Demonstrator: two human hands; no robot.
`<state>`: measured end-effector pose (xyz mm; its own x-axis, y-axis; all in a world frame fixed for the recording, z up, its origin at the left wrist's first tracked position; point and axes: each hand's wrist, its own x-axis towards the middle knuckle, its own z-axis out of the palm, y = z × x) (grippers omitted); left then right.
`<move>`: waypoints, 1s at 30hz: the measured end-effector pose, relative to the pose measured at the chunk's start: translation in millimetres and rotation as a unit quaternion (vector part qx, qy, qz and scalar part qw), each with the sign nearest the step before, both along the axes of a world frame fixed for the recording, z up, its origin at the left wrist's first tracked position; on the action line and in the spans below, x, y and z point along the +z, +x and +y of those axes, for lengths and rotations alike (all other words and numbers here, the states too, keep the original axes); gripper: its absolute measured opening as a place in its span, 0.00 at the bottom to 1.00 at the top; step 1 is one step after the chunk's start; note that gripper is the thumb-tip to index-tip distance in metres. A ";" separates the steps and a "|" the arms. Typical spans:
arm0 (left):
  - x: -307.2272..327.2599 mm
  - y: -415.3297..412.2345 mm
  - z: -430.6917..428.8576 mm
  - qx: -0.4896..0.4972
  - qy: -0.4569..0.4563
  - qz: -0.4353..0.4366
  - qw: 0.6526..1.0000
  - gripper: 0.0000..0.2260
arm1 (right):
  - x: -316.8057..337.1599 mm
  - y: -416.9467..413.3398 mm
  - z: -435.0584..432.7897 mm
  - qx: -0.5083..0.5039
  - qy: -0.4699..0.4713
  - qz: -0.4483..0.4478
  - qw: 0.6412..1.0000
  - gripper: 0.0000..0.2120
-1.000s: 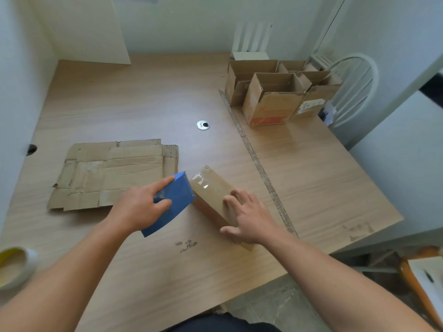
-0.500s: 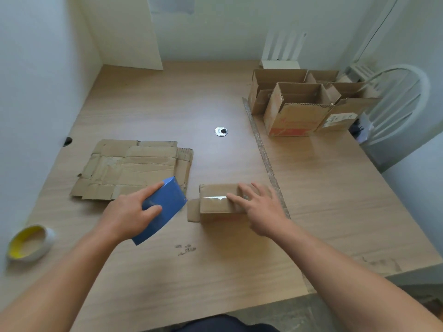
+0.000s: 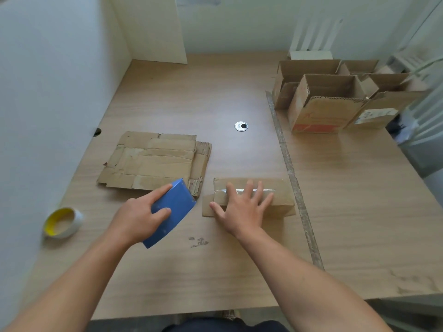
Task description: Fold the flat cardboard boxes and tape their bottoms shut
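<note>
Left hand [image 3: 141, 219] nearest me, gripping blue flat plastic scraper [image 3: 176, 209], index finger along its top edge. Right hand [image 3: 242, 209] flat, fingers spread, pressing small brown cardboard box [image 3: 284, 201] directly under palm. Box long axis runs left-right, across fingers. Scraper sits just left of box end, so I judge left hand better placed to sweep along it. Glossy clear tape strip [image 3: 220, 191] follows that axis; flap juts at left end. Beyond left hand: flattened brown cardboard stack [image 3: 155, 161]. Far beyond right hand, rightward: open folded cardboard boxes [image 3: 321, 111].
</note>
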<state>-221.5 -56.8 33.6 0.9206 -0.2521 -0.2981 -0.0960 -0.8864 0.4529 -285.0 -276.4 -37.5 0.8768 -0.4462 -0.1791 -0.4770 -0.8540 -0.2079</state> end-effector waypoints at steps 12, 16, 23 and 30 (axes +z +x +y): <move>-4.8 -18.3 6.5 0.004 -0.007 -0.001 1.000 0.26 | -4.7 -46.7 -30.2 0.252 0.034 -0.015 0.967 0.34; -6.2 -25.1 8.9 0.002 -0.008 -0.006 1.000 0.26 | -14.9 -45.2 -30.5 0.269 0.048 -0.027 0.962 0.31; -1.0 -30.3 18.8 -0.003 0.006 -0.023 1.000 0.26 | -25.2 -44.6 -43.7 0.263 0.022 -0.129 0.956 0.34; -6.6 -38.5 19.4 -0.053 -0.026 -0.027 0.998 0.27 | -23.7 -47.1 -48.6 0.286 0.020 -0.127 0.949 0.31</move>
<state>-260.1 -37.5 27.0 0.9019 -0.3637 -0.2330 -0.2142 -0.8451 0.4899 -332.1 -325.1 -61.2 0.9908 0.1190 0.0648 0.1329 -0.9474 -0.2912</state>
